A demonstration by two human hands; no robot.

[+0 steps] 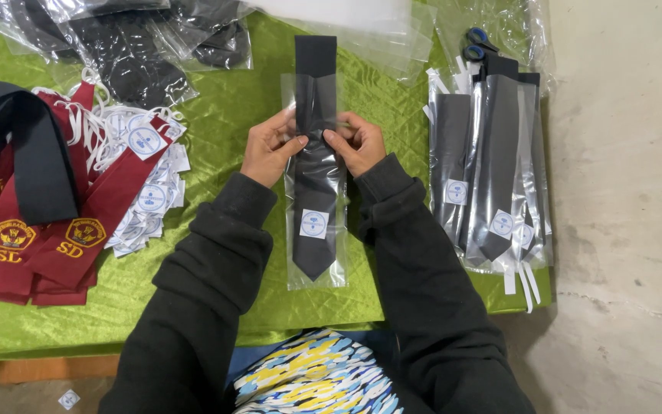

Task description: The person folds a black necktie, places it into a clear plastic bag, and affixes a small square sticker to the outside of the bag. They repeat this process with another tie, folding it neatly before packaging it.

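A black necktie (315,184) lies lengthwise on the green cloth, mostly inside a clear plastic sleeve (294,264), its top end sticking out past the sleeve's far edge. A round white sticker (313,223) sits on the sleeve near the tie's pointed tip. My left hand (270,146) pinches the sleeve's left edge at mid-length. My right hand (357,140) pinches the right edge opposite it. Both thumbs press on the sleeve over the tie.
Bagged black ties (492,169) are stacked at the right, with blue-handled scissors (478,42) behind them. Maroon ties with crests (63,230), a pile of white round stickers (147,192) and dark cloth lie left. Empty sleeves and bagged dark items lie at the back. The green table cloth (224,107) ends near a concrete floor.
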